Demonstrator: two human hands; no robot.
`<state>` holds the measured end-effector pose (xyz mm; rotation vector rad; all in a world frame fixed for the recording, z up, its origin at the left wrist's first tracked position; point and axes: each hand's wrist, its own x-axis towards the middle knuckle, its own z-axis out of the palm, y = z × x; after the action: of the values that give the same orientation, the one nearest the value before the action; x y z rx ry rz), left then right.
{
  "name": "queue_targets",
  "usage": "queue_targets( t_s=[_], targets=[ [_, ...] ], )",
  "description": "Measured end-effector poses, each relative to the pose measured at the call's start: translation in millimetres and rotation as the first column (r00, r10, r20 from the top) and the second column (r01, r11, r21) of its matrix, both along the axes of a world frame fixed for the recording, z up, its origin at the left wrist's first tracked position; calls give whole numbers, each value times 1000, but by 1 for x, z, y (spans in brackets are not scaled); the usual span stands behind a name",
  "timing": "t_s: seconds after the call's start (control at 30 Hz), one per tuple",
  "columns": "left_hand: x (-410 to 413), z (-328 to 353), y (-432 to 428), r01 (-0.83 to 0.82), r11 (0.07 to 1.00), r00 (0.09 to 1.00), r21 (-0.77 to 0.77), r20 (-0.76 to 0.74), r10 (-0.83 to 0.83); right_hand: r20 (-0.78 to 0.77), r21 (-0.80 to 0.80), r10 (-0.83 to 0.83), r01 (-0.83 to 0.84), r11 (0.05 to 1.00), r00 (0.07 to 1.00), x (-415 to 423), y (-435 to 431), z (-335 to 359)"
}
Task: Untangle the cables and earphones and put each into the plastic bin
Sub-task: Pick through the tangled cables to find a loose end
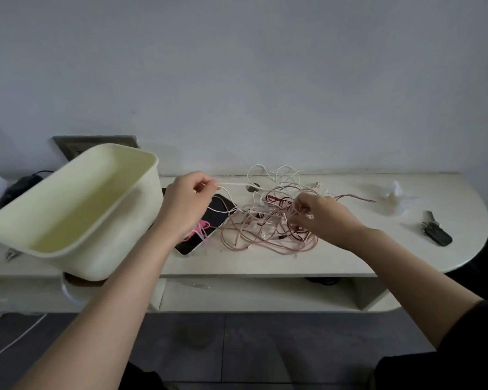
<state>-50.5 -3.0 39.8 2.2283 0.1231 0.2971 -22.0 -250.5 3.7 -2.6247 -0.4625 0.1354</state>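
A tangle of thin cables and earphones, white, pink-brown and dark red, lies on the cream table. My left hand pinches a white cable and holds it taut to the left of the tangle. My right hand pinches strands at the tangle's right side. A bright pink cord hangs below my left hand. The pale yellow plastic bin stands tilted at the left, with nothing visible inside.
A black phone lies under the cables beside the bin. A key fob with keys and crumpled clear plastic lie at the table's right end. Dark items sit behind the bin. The wall runs close behind.
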Motion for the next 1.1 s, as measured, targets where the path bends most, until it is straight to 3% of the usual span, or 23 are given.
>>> queue_targets(
  t_s=[0.2,0.53,0.63,0.77,0.93,1.0,1.1],
  targets=[
    [-1,-1,-7,8,1000,1000,-2,-14,-8,-44,105,100,-95,990,994,-3,11,3],
    [-4,-17,-9,41,987,993,158,-115,-23,100,475,-123,61,878,987,-8,22,26],
    [-8,-15,-26,131,988,990,80,-72,-125,54,544,-68,28,839,996,-12,26,27],
    [-17,-12,-52,318,935,926,-154,-161,-342,62,590,10,-45,806,998,-18,34,28],
    [-19,-19,-63,380,920,911,-93,-134,-389,27,702,39,-47,711,999,-22,39,32],
    [-17,-22,-61,356,932,925,-61,-117,-361,11,696,28,-28,718,1000,-19,37,28],
    [-14,-24,-55,297,955,950,-14,-99,-297,-10,570,26,-16,821,1000,-13,31,18]
  ],
)
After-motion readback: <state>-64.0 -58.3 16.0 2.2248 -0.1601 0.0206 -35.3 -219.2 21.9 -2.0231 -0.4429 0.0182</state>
